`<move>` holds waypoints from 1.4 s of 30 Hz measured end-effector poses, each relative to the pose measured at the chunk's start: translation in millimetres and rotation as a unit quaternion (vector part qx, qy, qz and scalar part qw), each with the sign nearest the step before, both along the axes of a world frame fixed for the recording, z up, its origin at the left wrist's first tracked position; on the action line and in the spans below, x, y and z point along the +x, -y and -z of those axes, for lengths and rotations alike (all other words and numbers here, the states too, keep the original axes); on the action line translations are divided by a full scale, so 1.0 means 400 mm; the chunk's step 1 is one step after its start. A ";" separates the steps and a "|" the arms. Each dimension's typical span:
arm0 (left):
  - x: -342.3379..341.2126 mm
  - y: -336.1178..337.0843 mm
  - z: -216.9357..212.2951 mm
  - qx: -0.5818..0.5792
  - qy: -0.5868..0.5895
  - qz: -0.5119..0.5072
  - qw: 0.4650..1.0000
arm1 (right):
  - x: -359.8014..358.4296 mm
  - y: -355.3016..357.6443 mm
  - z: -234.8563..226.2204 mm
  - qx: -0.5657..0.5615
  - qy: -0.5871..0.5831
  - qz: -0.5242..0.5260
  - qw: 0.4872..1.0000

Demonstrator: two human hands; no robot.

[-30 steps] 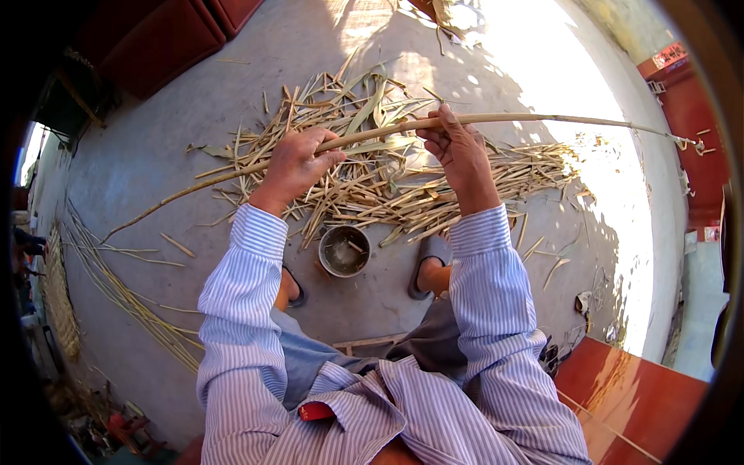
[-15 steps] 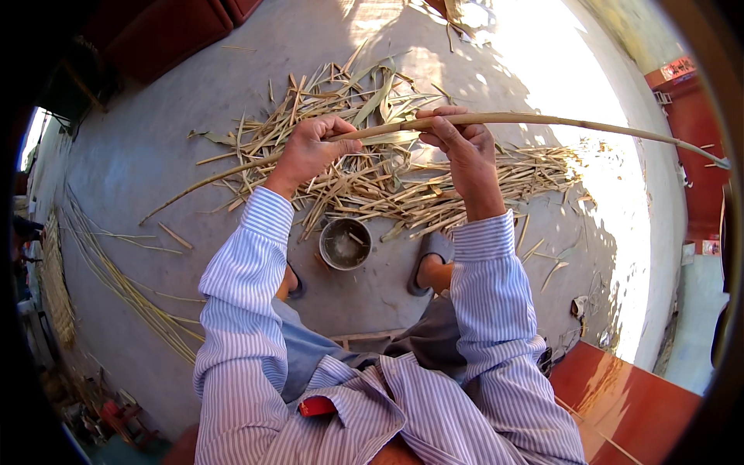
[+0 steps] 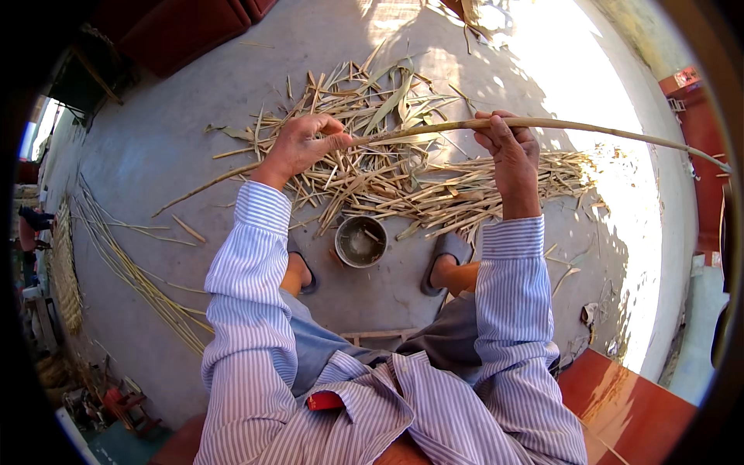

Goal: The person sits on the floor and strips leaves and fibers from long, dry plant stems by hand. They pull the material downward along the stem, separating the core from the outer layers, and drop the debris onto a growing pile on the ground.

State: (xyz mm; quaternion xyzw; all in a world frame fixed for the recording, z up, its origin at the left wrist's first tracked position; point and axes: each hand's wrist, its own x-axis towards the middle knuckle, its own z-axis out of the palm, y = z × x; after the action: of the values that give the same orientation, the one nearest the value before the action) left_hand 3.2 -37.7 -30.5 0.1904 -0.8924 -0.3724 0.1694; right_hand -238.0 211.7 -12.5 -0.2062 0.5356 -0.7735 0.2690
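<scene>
A long, thin tan cane stalk (image 3: pixel 434 129) stretches across in front of me, bowed slightly, above a heap of husks. My left hand (image 3: pixel 304 147) is curled loosely about its thinner left part, thumb against it. Beyond that hand the thin tail slopes down to the left. Further right, my right hand (image 3: pixel 511 151) pinches the stalk between thumb and fingers. From there the thicker end runs out to the far right. Beneath both hands lies the pile of dry husk strips and cut pieces (image 3: pixel 364 174), with a few dull green leaves on top.
A metal pot (image 3: pixel 361 242) with a small piece in it stands between my feet. Several long thin canes (image 3: pixel 147 283) lie on the floor at left, near a woven mat (image 3: pixel 65 267). A red-brown board (image 3: pixel 620 395) is at lower right. Dark red furniture (image 3: pixel 182 31) stands at far left.
My right hand has slid rightward along the cane stalk, so the hands are farther apart. My left hand stays near the stalk's thinner part. The whole view has shifted slightly.
</scene>
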 end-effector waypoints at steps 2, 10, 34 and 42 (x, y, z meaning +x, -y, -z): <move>-0.011 -0.019 0.011 0.000 0.018 0.024 1.000 | -0.008 -0.005 -0.003 -0.010 0.004 0.011 1.000; -0.038 -0.050 0.030 0.185 -0.073 -0.022 0.980 | -0.034 -0.033 -0.012 -0.039 0.014 0.013 0.999; -0.010 -0.033 -0.033 -0.252 -0.030 0.012 0.967 | -0.026 -0.016 0.005 0.045 0.087 0.080 0.992; -0.062 -0.073 -0.028 -0.233 -0.106 0.004 0.967 | 0.061 0.032 -0.008 0.028 0.062 0.016 0.998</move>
State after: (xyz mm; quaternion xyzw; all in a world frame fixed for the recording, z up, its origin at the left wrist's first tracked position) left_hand -21.8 -8.7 -19.3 0.1016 -0.9323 -0.1724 0.3013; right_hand -213.6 198.9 -9.4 -0.1416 0.5422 -0.7737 0.2954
